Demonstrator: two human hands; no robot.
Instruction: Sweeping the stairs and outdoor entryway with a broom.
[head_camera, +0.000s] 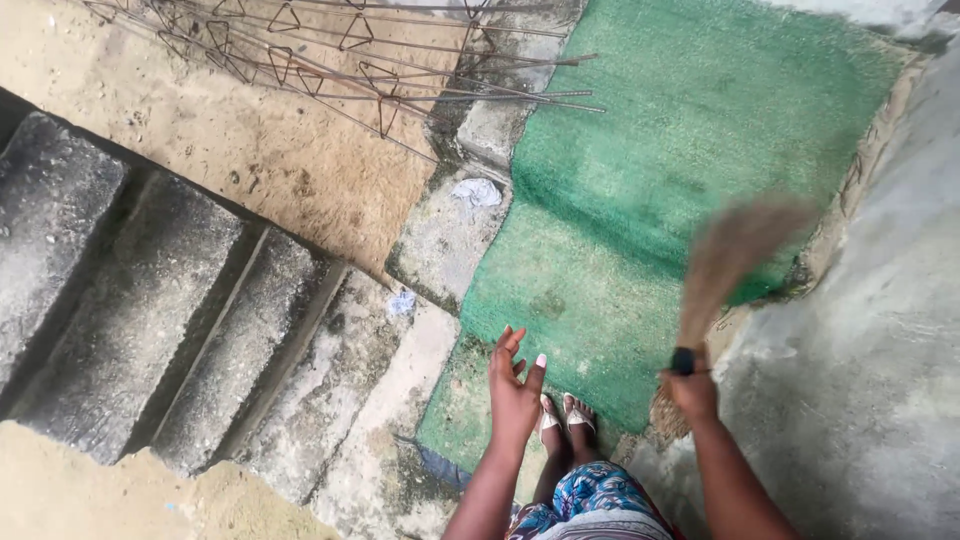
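Presently, the fingers of the right hand (692, 390) are seen wrapped tight around the bound handle end of a straw broom (728, 262), just below a dark band. The bristles are fanned upward and blurred, and are held over the far right edge of the green turf mat (640, 170), near the grey concrete wall (880, 350). The left hand (514, 385) is held free, fingers loosely spread and slightly curled, nothing gripped; it is positioned above the near edge of the mat. Two feet in pale sandals (565, 412) are noted between the hands, on the mat. Concrete steps (180, 310) are recorded at left, running down from a sandy patch. A crumpled white scrap (476, 191) lies on the concrete strip beside the mat; a smaller bluish scrap (401, 302) lies nearer the steps. Steel rebar cages (330, 55) are laid across the sand at the top.
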